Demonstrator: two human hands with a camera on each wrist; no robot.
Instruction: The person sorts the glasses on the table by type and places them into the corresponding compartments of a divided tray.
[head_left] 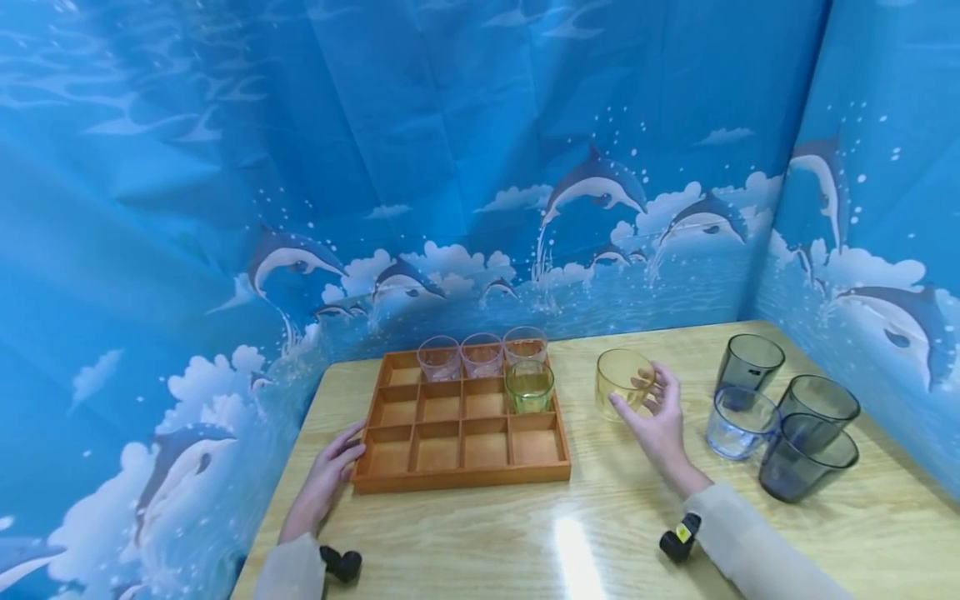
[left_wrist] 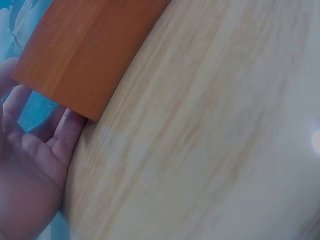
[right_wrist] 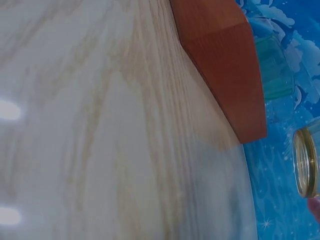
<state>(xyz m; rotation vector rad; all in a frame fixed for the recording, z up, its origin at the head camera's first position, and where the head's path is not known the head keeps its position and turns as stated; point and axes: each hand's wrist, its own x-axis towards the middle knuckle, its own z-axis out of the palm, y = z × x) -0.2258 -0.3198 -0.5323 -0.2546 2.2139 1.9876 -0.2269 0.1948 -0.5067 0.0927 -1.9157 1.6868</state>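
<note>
My right hand (head_left: pixel 660 417) grips a yellow glass cup (head_left: pixel 615 385) between thumb and fingers, to the right of a wooden divided tray (head_left: pixel 461 482). At the right edge of the right wrist view, the yellow cup's rim and a bit of a finger show. My left hand (head_left: pixel 330 471) rests its fingers against the tray's left side, near the front corner; in the left wrist view the fingers (left_wrist: pixel 70 132) touch the tray's wall. Three pink glasses (head_left: pixel 439 360) stand in the tray's back row. A green glass (head_left: pixel 529 388) occupies the right compartment of the middle row.
On the table's right side stand several glasses: a clear bluish glass (head_left: pixel 738 425), a dark grey glass (head_left: pixel 750 360) behind it, and two more dark grey glasses beside it. A blue dolphin-print curtain (head_left: pixel 465 167) hangs behind the wooden-look table (head_left: pixel 480 542).
</note>
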